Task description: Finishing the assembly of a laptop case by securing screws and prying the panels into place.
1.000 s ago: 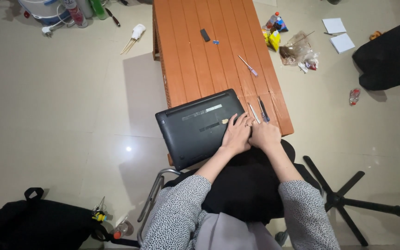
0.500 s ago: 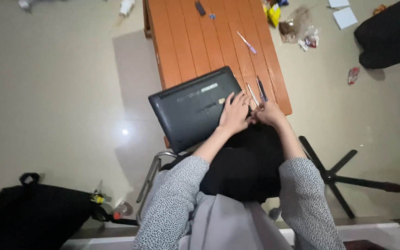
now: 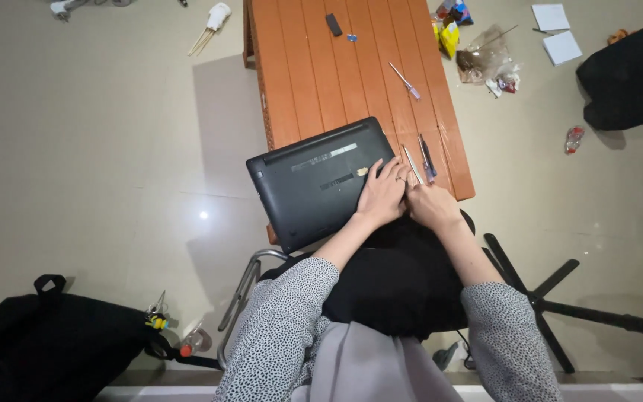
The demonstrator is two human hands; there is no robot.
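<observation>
Head camera looks down at a black laptop (image 3: 314, 182) lying upside down on the near end of an orange table (image 3: 314, 67). The left hand (image 3: 382, 195) rests flat on it, holding nothing. The right hand (image 3: 432, 205) touches its corner; its grip is too small to tell. 2 small tools (image 3: 420, 160) lie just beside.

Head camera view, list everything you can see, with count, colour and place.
Laptop: one, black, upside down at table's near end.
Table: one, orange slatted.
Screwdrivers: one mid-table, two beside the laptop.
Small black block: one, far end of table.
Black bag: one, floor, lower left.
Paper sheets: two, white, floor, upper right.
Wrappers: several, floor right of table.
Left hand: flat on laptop.
Right hand: at laptop's right edge; whether it holds anything is unclear.
</observation>
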